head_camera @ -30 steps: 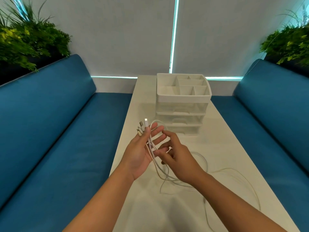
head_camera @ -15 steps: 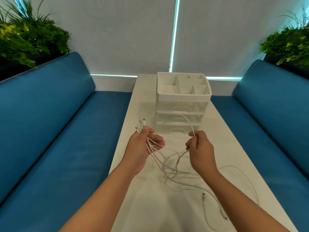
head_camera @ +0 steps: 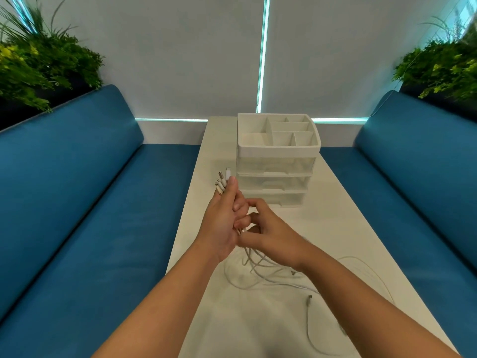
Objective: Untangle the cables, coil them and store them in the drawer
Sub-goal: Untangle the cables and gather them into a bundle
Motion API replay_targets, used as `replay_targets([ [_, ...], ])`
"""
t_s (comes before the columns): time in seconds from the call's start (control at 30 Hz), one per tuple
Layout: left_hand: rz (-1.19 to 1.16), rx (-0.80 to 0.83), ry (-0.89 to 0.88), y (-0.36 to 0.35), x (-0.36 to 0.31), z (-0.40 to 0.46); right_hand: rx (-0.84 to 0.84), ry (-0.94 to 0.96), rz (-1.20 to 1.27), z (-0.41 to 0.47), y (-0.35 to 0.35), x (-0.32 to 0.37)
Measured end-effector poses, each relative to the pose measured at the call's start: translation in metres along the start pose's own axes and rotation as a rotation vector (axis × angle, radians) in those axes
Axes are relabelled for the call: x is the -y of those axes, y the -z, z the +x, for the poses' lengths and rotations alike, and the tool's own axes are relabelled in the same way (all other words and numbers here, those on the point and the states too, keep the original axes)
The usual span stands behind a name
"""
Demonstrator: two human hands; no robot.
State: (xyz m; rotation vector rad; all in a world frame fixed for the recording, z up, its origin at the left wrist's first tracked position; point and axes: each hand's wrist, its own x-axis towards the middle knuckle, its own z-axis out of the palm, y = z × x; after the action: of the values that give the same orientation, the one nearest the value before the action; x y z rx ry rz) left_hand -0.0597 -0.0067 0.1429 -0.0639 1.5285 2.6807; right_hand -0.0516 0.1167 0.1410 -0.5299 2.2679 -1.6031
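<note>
Cables (head_camera: 260, 267) lie looped on the table (head_camera: 361, 228), their plugs (head_camera: 222, 180) fanned above the left hand (head_camera: 222, 223), which is closed around the strands. The right hand (head_camera: 271, 235) presses against it, fingers pinched on the strands below. A hard pull could tighten the tangle. The loose end (head_camera: 309, 301) near the table's right edge might slide off. The drawers (head_camera: 276, 182) are closed.
</note>
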Motion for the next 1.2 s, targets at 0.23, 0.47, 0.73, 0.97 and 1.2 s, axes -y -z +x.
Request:
replay_targets([
  [0.23, 0.096, -0.020, -0.081, 0.003, -0.007, -0.004, 0.016, 0.084, -0.242, -0.001, -0.008, -0.026],
  [0.47, 0.044, 0.046, -0.087, 0.001, -0.004, -0.003, -0.033, 0.125, -0.097, -0.012, 0.000, -0.030],
  [0.73, -0.195, -0.035, 0.005, -0.013, -0.013, 0.012, -0.079, 0.144, 0.135, -0.022, -0.002, -0.037],
  [0.97, -0.120, 0.019, -0.028, -0.017, -0.014, 0.008, -0.056, 0.060, 0.061, -0.018, 0.014, -0.038],
  [1.2, -0.039, -0.106, -0.082, -0.013, -0.010, 0.011, -0.084, 0.099, -0.038, -0.015, 0.002, -0.049],
])
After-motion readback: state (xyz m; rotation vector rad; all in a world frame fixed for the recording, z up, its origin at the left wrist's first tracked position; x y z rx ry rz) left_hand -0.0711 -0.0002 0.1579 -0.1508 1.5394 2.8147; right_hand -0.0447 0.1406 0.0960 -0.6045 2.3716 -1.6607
